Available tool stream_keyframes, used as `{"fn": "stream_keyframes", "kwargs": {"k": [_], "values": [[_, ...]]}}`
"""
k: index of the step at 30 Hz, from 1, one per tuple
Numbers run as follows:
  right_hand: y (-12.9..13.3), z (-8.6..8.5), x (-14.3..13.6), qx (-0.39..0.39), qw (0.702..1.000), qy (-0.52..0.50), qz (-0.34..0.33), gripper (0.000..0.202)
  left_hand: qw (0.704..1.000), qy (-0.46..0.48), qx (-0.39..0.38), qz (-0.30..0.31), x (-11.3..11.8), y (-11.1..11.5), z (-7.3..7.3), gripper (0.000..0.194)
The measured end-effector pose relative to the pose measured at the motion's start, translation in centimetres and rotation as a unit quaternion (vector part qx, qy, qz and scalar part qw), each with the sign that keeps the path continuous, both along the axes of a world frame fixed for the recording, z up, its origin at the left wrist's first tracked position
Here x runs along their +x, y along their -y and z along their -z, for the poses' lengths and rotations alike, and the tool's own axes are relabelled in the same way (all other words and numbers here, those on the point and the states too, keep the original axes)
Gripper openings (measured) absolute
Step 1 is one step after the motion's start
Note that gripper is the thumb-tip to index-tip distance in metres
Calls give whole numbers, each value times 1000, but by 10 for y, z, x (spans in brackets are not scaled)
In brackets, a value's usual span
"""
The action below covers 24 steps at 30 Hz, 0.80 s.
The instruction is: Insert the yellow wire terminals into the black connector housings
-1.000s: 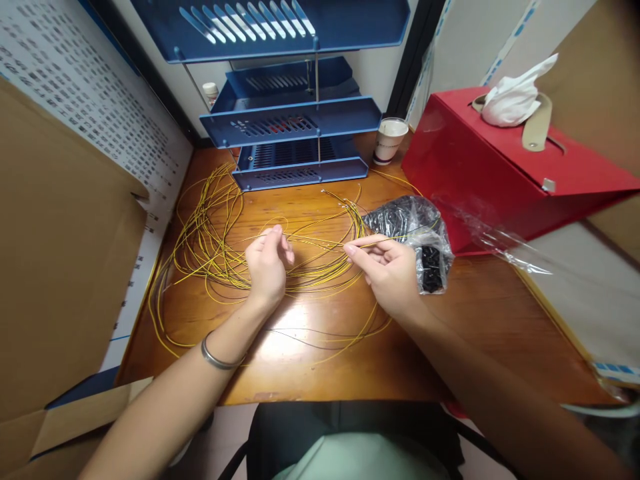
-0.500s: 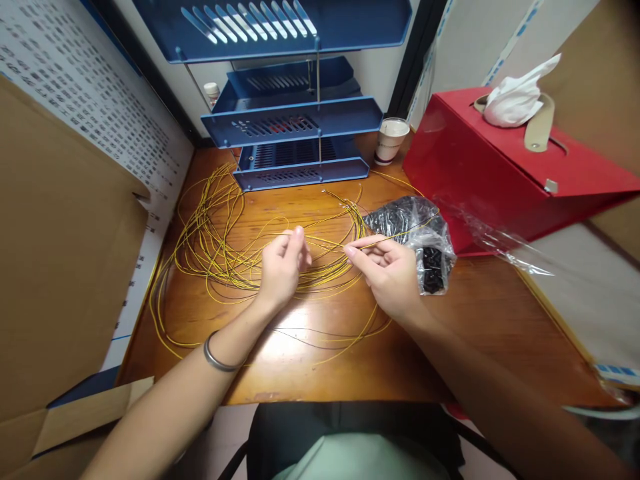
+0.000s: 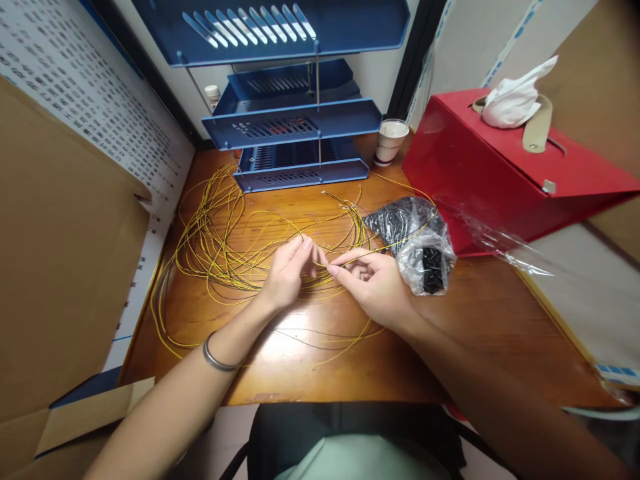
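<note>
My left hand (image 3: pixel 287 275) and my right hand (image 3: pixel 374 283) meet over the middle of the desk, fingertips almost touching. Between right thumb and forefinger is pinched a thin yellow-and-black wire (image 3: pixel 400 241), which trails off right over a plastic bag. The left fingers are also closed around a thin yellow wire (image 3: pixel 277 213) that curves away to the upper left; its tip is hidden among the fingers. Below and behind both hands lies a loose tangle of yellow and dark wires (image 3: pixel 200 233). A bunch of wire ends (image 3: pixel 356 217) with small pale tips lies just behind my fingers.
A clear bag of black parts (image 3: pixel 400 220) lies right of the hands. Behind stand a blue tiered tray (image 3: pixel 300 175), a paper cup (image 3: pixel 391 143) and a red tissue box (image 3: pixel 480 173). Cardboard (image 3: pixel 60 233) borders the left side of the wooden desk (image 3: pixel 320 373).
My right hand has moved left with its wire, closing the gap to my left hand. The left hand has shifted slightly right and nearer me, and a wire now arcs up from its fingers.
</note>
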State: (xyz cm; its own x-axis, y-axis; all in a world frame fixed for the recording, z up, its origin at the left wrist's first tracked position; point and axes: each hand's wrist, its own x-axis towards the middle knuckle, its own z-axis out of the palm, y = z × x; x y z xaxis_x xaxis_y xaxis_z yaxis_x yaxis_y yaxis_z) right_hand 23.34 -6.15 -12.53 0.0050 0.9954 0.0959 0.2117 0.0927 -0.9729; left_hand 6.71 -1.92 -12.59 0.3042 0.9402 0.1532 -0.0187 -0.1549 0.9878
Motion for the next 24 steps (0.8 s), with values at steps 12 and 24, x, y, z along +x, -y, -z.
{"fn": "stream_keyframes", "kwargs": {"k": [12,24], "values": [[-1,-1,-2,14,1000,-2,14,22,996,-45,-66,-26,3,-6,0,64],[-1,3,0,0,1000,13,19,24,994,-30,-104,29,5,-1,-1,70]]}}
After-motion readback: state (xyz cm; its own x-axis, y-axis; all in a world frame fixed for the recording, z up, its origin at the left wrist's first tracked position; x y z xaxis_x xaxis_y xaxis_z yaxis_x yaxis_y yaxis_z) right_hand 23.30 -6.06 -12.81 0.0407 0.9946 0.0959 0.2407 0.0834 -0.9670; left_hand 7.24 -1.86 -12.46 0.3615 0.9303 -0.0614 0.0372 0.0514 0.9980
